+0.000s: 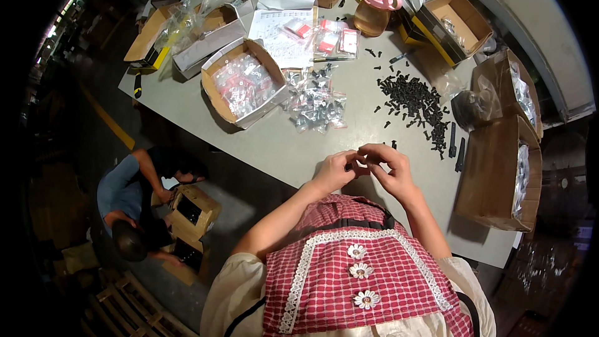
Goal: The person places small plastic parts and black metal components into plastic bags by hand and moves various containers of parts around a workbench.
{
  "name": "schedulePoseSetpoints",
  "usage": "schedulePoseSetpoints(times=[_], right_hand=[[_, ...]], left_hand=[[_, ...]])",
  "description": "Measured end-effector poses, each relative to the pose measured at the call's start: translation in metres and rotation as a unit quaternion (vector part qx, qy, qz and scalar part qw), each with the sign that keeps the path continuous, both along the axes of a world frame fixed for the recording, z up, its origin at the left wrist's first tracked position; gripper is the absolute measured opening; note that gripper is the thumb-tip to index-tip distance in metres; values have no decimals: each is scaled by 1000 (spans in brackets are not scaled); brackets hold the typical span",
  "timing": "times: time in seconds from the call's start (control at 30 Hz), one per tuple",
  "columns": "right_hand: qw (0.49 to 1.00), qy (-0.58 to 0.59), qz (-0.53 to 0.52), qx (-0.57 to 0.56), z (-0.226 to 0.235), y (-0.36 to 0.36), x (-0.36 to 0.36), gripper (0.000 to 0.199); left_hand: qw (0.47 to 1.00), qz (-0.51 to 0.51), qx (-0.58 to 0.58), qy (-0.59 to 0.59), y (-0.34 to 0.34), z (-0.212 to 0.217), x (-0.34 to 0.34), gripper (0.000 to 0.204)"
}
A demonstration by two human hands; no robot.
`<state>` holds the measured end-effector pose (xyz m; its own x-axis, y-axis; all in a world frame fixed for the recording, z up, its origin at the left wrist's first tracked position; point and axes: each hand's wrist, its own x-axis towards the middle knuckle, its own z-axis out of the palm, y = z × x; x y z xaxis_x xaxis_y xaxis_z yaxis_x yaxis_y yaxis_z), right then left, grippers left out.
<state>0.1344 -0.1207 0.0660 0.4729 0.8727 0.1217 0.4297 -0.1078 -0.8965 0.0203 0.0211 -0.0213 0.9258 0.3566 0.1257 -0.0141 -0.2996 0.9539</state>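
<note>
My left hand is closed over the near edge of the table, with small black screws showing between its fingers. Close against it, my right hand curls its fingers in, the fingertips meeting those of the left; what they pinch is too small to make out. Beyond my hands lies a loose pile of black screws, with a few strays around it. Left of the pile are small clear bags of dark screws. An open carton beside them holds little bags of light-coloured parts.
A pink-lidded jug stands at the back near papers. Cardboard boxes line the right edge; more cartons sit at the far left. Two black pens lie right of the pile. A co-worker bends over boxes below left.
</note>
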Motion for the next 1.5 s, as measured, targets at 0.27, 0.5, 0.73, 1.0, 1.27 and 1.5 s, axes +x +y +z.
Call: schedulePoseSetpoints(times=[0.27,0.5,0.73,1.0,1.27,1.5], right_hand=[[967,-212,139,-5,-31,3,10,36],[968,-225,102,-36,-36,-5,9,25],[998,20,-53,-28,-16,-25,20,10],[992,-90,-72,-43,-7,-28,13,11],[998,17,-61,-18,-24,-22,7,9],[996,-64,-6,-55,-9,-35,5,32]], left_hand=[[986,-100,-112,76,6,-1,-9,56],[995,-85,-53,1,3,-4,-3,60],[988,-22,-127,-87,0,-15,-2,46],[987,-30,-139,-70,-8,0,-9,37],[993,9,-64,-95,-9,17,-9,19],[992,-7,-52,-115,-15,22,-7,17]])
